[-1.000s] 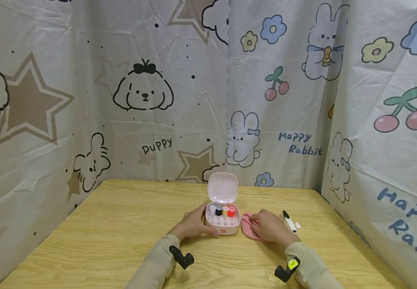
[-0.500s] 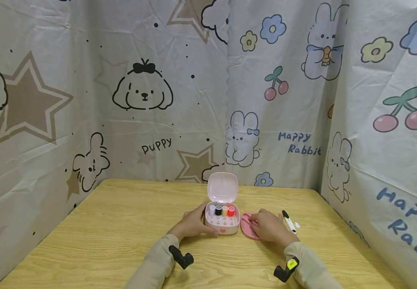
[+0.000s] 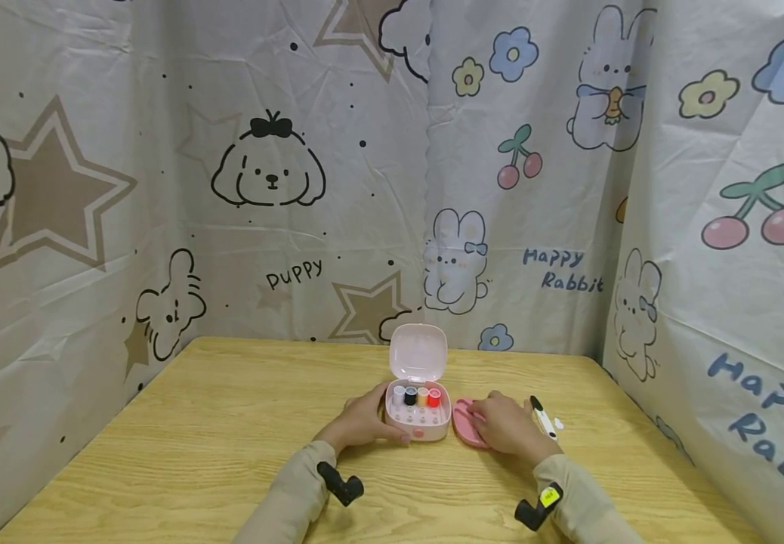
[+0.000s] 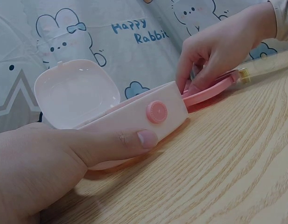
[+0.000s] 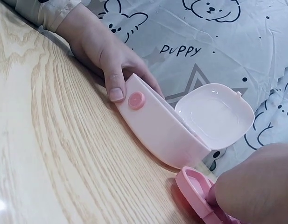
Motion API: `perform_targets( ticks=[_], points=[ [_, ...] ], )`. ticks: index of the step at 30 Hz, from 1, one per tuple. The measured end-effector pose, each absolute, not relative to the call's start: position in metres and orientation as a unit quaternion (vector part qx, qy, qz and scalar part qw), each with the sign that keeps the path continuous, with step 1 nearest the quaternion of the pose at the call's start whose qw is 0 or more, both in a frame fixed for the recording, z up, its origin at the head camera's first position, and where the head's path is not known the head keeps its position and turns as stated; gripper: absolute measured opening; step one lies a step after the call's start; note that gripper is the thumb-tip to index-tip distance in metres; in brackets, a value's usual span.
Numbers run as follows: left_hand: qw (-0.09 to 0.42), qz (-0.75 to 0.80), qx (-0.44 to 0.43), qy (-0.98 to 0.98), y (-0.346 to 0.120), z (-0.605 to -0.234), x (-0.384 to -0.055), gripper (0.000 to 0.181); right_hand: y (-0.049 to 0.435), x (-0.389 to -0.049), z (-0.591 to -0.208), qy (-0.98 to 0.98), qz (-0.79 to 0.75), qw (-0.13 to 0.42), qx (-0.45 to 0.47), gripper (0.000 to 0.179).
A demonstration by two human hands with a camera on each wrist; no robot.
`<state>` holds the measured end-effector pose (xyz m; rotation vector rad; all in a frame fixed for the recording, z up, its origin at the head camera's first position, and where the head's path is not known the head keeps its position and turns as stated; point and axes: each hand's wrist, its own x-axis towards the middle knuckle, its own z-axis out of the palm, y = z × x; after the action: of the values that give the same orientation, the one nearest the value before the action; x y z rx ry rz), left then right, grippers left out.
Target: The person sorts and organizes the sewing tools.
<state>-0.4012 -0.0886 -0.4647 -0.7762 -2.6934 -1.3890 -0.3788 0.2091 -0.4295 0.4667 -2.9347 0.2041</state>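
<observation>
My left hand (image 3: 362, 420) grips the left side of an open pale pink sewing box (image 3: 418, 432), its thumb along the front near the round pink button (image 4: 157, 112). Several thread spools (image 3: 417, 397) in white, black, yellow and red stand in a row inside; small pegs show in front of them. The lid (image 3: 419, 352) leans up at the back. Right beside the box lies a darker pink shallow tray (image 3: 463, 429). My right hand (image 3: 510, 427) pinches down into this tray with curled fingers and thumb. Its fingertips are partly hidden by the tray's rim.
Behind my right hand lie black-and-white thread snips (image 3: 544, 418) and a small white piece (image 3: 559, 424). Something gold-coloured (image 4: 245, 75) shows at the tray's far end in the left wrist view. Patterned curtains (image 3: 337, 189) stand behind the wooden table (image 3: 229, 423).
The pink tray's near edge has shifted very slightly up along with my right hand. My left hand and the box stay as they were.
</observation>
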Motion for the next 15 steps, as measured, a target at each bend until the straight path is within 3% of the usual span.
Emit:
perform_targets(
  ticks=[15],
  points=[
    [0.011, -0.439, -0.246, -0.864, -0.0873, -0.4652, -0.4009, 0.113, 0.2087, -0.3770, -0.4208, -0.981, 0.066, 0.102, 0.151, 0.024]
  ],
)
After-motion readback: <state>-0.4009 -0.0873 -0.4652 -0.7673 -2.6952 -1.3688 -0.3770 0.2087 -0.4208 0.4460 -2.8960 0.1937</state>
